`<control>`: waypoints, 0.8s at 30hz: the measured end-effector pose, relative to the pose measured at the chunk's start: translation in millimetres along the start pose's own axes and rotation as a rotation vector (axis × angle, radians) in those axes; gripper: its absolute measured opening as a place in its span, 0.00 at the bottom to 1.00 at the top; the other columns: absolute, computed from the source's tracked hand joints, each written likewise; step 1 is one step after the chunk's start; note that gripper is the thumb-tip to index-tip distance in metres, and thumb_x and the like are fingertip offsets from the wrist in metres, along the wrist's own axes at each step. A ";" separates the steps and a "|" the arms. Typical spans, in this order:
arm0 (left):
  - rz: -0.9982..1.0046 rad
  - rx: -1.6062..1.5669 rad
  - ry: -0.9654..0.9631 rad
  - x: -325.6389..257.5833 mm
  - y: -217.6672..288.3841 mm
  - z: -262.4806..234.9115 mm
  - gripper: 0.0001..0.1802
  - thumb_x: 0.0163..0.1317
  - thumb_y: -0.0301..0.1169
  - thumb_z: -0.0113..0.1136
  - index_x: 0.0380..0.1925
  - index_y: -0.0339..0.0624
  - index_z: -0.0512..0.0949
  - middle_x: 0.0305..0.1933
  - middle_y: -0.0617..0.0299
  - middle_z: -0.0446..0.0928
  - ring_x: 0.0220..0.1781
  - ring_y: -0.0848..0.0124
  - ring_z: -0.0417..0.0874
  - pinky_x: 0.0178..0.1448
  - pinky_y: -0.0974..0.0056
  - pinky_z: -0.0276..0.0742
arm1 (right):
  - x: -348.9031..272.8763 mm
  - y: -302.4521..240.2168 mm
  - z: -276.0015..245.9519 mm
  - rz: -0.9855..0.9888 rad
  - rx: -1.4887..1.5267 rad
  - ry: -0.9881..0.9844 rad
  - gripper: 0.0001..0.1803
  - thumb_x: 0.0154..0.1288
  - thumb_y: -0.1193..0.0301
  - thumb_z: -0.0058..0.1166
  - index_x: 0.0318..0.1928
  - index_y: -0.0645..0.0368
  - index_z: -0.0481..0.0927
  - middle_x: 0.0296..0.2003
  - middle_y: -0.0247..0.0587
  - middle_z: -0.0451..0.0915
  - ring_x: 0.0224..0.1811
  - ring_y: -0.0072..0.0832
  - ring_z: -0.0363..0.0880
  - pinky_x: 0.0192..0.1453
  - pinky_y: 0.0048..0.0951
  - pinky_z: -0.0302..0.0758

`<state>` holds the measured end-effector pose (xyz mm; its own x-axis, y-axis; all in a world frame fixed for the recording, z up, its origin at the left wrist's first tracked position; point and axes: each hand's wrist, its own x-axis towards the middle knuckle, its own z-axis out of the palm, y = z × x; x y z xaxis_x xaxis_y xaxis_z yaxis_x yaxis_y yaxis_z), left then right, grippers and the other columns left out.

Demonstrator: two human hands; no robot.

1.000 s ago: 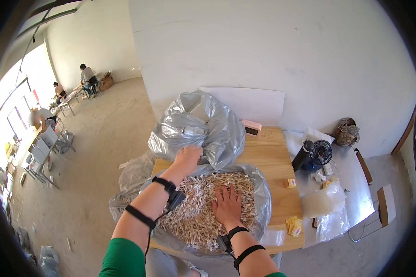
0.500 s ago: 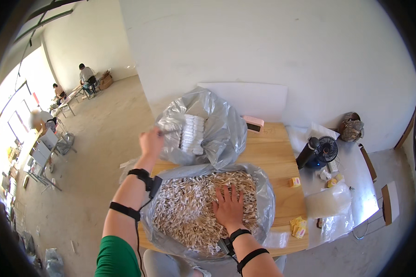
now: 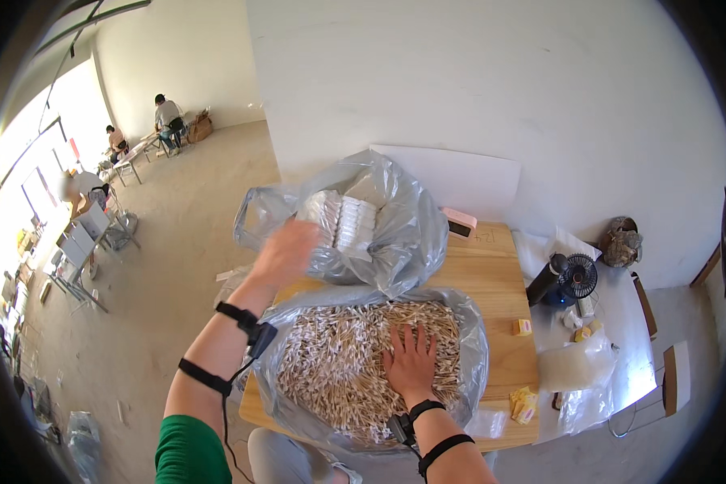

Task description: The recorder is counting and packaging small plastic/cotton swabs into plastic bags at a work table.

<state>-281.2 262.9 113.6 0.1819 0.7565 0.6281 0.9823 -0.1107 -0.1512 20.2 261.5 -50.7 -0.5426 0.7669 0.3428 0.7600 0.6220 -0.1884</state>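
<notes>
A large, bare workroom for manual sorting or packing: a concrete floor (image 3: 185, 226), plain white walls (image 3: 492, 89), a wooden table (image 3: 492, 274) carrying plastic bags of small sticks (image 3: 363, 363), and other people seated at worktables (image 3: 129, 153) by bright windows.

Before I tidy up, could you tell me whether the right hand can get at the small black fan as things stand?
Probably yes: the right hand lies flat on the sticks, and only bare table separates it from the fan.

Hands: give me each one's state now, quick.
Left hand: blurred, at the grey plastic bag; grip cannot be told.
Right hand: open, flat on pale sticks.
</notes>
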 end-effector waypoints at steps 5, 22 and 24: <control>-0.374 -0.266 -0.241 5.5 -19.0 67.7 0.16 0.61 0.36 0.48 0.44 0.41 0.76 0.46 0.55 0.78 0.48 0.53 0.78 0.50 0.55 0.75 | 2.1 -7.6 3.8 -0.026 -0.003 0.020 0.28 0.62 0.56 0.47 0.62 0.47 0.66 0.61 0.41 0.64 0.67 0.46 0.54 0.69 0.57 0.45; -1.169 -0.855 -0.292 -61.8 -63.0 140.5 0.27 0.50 0.56 0.61 0.19 0.39 0.78 0.21 0.58 0.77 0.20 0.71 0.75 0.23 0.66 0.68 | 7.8 -4.3 5.8 -0.020 -0.009 0.002 0.28 0.63 0.55 0.45 0.63 0.48 0.65 0.62 0.41 0.64 0.67 0.46 0.54 0.69 0.57 0.44; -1.165 -1.169 -0.104 -34.3 -58.8 124.5 0.20 0.57 0.46 0.59 0.15 0.45 0.71 0.16 0.68 0.67 0.14 0.80 0.60 0.16 0.72 0.55 | 5.9 -1.9 4.2 -0.020 -0.013 0.018 0.28 0.63 0.55 0.45 0.62 0.48 0.65 0.62 0.42 0.64 0.67 0.46 0.54 0.69 0.57 0.44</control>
<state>-350.8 323.7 5.9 -0.5862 0.8069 -0.0729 0.0883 0.1531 0.9843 14.0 265.5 -52.2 -0.5518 0.7510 0.3625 0.7536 0.6353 -0.1690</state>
